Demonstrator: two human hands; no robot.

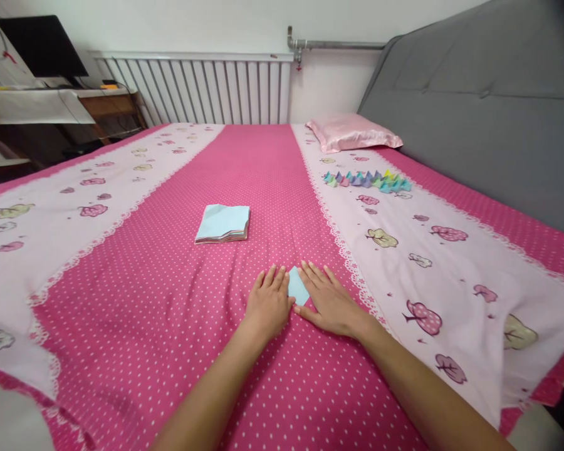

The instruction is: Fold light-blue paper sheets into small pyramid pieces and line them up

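Note:
A small folded piece of light blue paper (298, 289) lies on the pink dotted bedsheet (169, 326), between my two hands. My left hand (269, 300) rests flat along the paper's left side, fingers stretched forward. On the other side, my right hand (328, 299) lies flat with its fingers outstretched, covering part of the paper's right edge. Farther off to the left sits a stack of square paper sheets (224, 223), pale blue on top with uneven edges.
Several small folded paper pieces (366, 180) in mixed colours cluster at the right, near a pink pillow (352, 131). A grey padded headboard (479, 94) borders the bed's right side. Beyond the bed stand a white radiator (197, 91) and a desk with a black monitor (42, 47).

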